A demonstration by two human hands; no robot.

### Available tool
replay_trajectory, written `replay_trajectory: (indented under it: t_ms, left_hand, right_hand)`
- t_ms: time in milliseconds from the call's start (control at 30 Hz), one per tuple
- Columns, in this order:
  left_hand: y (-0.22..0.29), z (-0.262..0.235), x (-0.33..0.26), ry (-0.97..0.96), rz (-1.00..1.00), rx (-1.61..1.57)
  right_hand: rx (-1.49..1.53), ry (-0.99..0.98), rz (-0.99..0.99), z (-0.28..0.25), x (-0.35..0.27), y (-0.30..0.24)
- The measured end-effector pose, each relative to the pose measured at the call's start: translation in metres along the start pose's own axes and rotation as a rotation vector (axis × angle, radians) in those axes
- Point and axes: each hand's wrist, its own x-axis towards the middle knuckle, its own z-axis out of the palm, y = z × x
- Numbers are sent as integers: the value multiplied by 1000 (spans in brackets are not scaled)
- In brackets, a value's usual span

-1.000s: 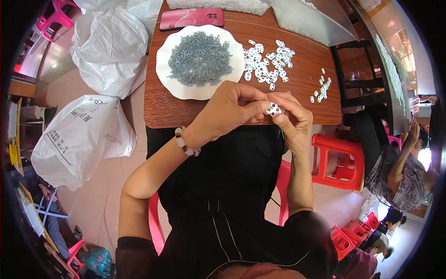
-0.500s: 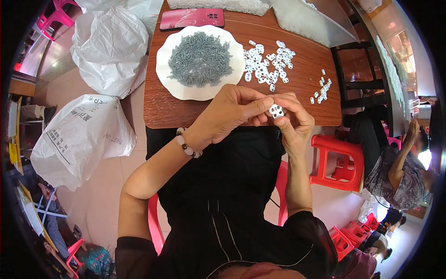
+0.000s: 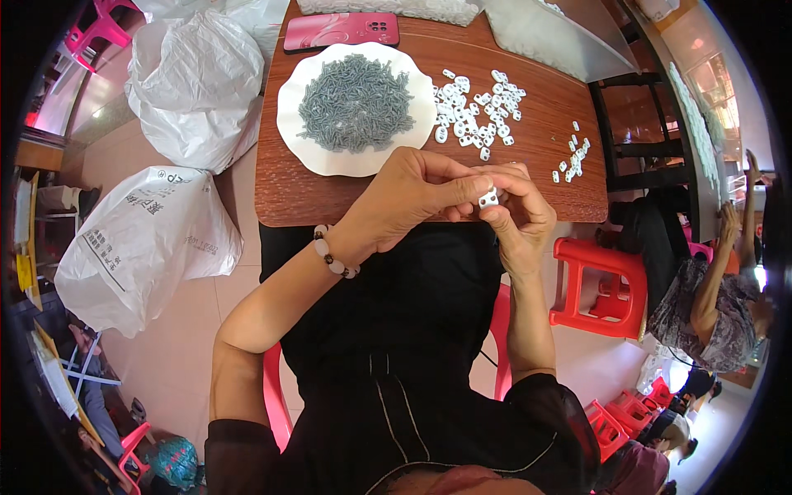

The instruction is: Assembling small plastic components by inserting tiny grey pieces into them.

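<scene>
The wide head view looks down onto both hands (image 3: 400, 198).

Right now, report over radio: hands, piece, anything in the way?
Left hand, right hand together. White piece held between them, partly covered. Plate beyond left hand.

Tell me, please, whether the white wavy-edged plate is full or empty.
Mostly full: a heap of grey pieces covers the plate, except its bare rim.

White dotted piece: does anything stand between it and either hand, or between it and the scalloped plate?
No visible obstacle separates the white dotted piece from the hands: the left hand and right hand both touch it, partly hiding it. Toward the scalloped plate, the left hand itself lies between in this view.
</scene>
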Motion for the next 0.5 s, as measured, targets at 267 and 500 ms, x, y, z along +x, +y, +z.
replay_trajectory:
  t_ms: [267,500]
  left_hand:
    - [3,-1,0,23,-25,58]
    - [-1,-3,2,4,-45,59]
  right_hand:
    - [-47,-32,-1,0,2,-3]
    - [-25,-26,14,0,1,-1]
